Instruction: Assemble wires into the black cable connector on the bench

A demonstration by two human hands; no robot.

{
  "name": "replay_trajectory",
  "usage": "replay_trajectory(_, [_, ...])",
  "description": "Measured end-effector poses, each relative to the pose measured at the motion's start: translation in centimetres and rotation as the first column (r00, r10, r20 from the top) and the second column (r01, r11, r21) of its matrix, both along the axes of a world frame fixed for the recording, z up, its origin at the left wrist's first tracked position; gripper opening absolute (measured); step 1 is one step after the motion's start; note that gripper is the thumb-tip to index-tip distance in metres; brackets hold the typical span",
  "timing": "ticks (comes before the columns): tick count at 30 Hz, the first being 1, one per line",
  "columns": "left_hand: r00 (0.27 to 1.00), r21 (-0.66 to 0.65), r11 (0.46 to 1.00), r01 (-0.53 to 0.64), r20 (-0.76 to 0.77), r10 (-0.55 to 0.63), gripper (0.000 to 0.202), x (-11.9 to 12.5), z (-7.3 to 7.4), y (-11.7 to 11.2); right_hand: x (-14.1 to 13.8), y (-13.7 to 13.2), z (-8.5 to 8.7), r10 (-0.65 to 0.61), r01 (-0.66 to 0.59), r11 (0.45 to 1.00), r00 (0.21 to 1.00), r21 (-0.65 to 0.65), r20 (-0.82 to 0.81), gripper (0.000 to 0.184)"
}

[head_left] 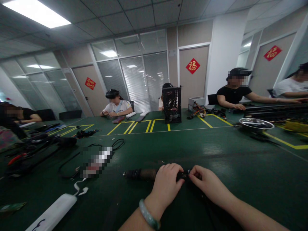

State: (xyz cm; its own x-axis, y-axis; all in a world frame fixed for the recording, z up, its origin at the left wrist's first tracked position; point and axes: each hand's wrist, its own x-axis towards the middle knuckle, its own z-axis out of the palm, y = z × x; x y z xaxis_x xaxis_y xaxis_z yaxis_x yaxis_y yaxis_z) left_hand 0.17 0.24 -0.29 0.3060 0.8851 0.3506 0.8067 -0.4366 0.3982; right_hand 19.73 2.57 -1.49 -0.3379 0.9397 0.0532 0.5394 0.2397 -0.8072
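An electric screwdriver (148,174) with a brownish barrel and black ends lies on the green tabletop, its metal tip pointing left. My left hand (168,179), with a pale green bangle on the wrist, is wrapped over its rear part. At the tail, the thumb and fingers of my right hand (203,181) are pinched together on the cord end. A dark cord (204,199) runs down from there under my right forearm. The small piece between my right fingertips is mostly hidden.
A white power bank (54,213) and a pixelated item with a black cable (117,145) lie left, near tangled black parts (36,150). Further back stand a black computer case (172,105), a power supply (196,104) and a metal bowl (256,124). Several people sit around the table.
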Motion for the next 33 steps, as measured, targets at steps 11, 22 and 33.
replay_trajectory(11, [1.000, 0.013, 1.000, 0.020, 0.010, -0.020, 0.021, -0.03, -0.40, 0.18, -0.28, -0.05, -0.13, 0.029, -0.029, 0.999, 0.999, 0.014, 0.016, 0.013])
replay_trajectory(22, [1.000, -0.019, 1.000, 0.009, -0.007, -0.009, 0.016, 0.04, 0.07, 0.01, -0.29, -0.08, -0.16, 0.023, -0.023, 1.000, 1.000, 0.003, -0.002, 0.015])
replay_trajectory(33, [0.999, 0.007, 0.999, 0.036, -0.002, -0.036, 0.010, -0.08, -0.20, 0.20, -0.39, -0.18, 0.06, 0.032, -0.032, 0.999, 0.999, -0.001, -0.019, 0.017])
